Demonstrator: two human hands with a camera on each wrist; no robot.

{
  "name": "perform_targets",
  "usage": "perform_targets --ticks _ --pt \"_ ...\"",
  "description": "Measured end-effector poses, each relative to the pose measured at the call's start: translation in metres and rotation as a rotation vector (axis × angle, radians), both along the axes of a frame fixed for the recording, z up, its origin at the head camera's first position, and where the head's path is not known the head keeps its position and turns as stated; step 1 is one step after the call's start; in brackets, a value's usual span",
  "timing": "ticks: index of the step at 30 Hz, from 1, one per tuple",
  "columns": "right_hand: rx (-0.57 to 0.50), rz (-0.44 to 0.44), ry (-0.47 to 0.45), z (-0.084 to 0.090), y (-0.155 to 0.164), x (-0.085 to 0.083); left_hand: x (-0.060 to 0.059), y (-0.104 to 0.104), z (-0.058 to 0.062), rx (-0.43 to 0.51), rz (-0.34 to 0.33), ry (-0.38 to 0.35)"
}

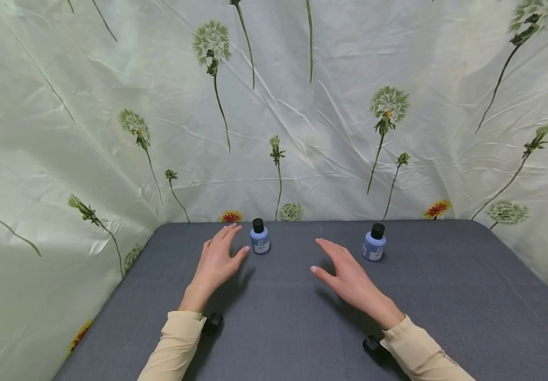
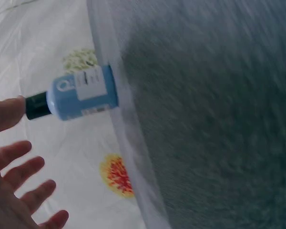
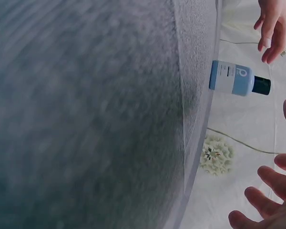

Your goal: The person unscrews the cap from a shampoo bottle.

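Two small blue bottles with black caps and white labels stand upright on the dark table. My left hand (image 1: 219,262) hovers just left of the left bottle (image 1: 260,241), fingers spread and thumb nearest to it. A small gap shows between thumb and bottle in the head view. In the left wrist view the thumb (image 2: 9,113) overlaps the edge of the black cap (image 2: 37,105). My right hand (image 1: 347,275) hangs over the table to the left of the right bottle (image 1: 374,245), apart from it, fingers extended and holding nothing. The right wrist view shows the left bottle (image 3: 231,78) near my left hand (image 3: 274,28).
A dark grey cloth covers the table (image 1: 283,328). Behind its far edge and along the sides hangs a pale curtain (image 1: 321,127) printed with dandelions and flowers. Both bottles stand near the far edge. A black strap device (image 1: 213,323) sits at each wrist.
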State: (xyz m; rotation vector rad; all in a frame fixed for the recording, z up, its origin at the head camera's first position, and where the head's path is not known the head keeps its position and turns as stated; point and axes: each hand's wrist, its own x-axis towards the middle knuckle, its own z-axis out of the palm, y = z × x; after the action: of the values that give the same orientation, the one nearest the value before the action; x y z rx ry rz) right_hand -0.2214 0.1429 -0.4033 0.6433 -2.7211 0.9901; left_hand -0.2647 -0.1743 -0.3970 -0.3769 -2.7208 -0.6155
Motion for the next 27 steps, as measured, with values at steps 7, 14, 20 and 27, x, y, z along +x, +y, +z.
perform_targets --ticks 7,14,20,27 --pt "-0.056 -0.007 -0.068 0.0 -0.009 -0.005 -0.008 -0.007 -0.005 0.072 -0.026 -0.042" --pt "-0.127 -0.006 -0.149 -0.003 -0.018 -0.012 -0.016 -0.013 -0.008 0.181 -0.058 -0.049" --pt "-0.211 -0.02 -0.247 -0.006 -0.024 -0.021 -0.021 -0.016 -0.01 0.25 -0.08 -0.074" --pt "-0.356 0.046 -0.294 -0.011 -0.03 -0.029 -0.028 -0.017 -0.011 0.296 -0.071 -0.118"
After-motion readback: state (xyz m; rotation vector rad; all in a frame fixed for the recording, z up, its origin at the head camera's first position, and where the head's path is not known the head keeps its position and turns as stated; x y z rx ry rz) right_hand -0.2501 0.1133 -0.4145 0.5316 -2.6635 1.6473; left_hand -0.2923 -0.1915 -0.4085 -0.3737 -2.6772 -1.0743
